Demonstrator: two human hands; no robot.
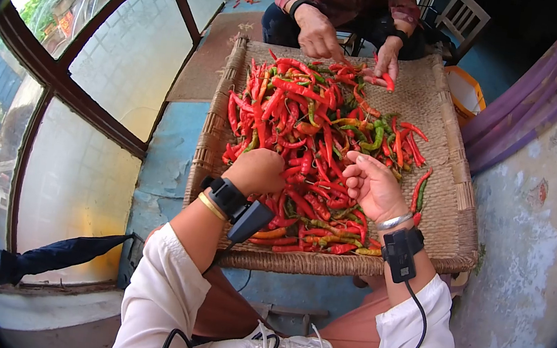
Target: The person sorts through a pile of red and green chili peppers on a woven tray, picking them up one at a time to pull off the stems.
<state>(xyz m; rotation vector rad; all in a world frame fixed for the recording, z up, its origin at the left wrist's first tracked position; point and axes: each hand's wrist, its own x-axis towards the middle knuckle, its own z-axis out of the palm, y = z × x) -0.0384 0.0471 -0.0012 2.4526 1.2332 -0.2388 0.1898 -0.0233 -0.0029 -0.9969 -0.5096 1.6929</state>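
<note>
A large woven tray (450, 216) bears a heap of mostly red chili peppers (294, 99), with some green and orange ones among them. Over the heap's left part is my left hand (261, 172), back upward; its fingers are hidden behind it, so what they hold cannot be made out. To the right, my right hand (375, 188) is palm up above the peppers, its fingers partly curled and apart, with nothing visible in it. A few peppers (420, 190) lie apart near the tray's right side.
Across the tray sits another person (344, 5), one hand over the heap, the other with a red pepper. Windows and a dark folded umbrella (59, 257) are at left. At right are a yellow-rimmed bucket (466, 93), a purple curtain (531, 101) and a wall.
</note>
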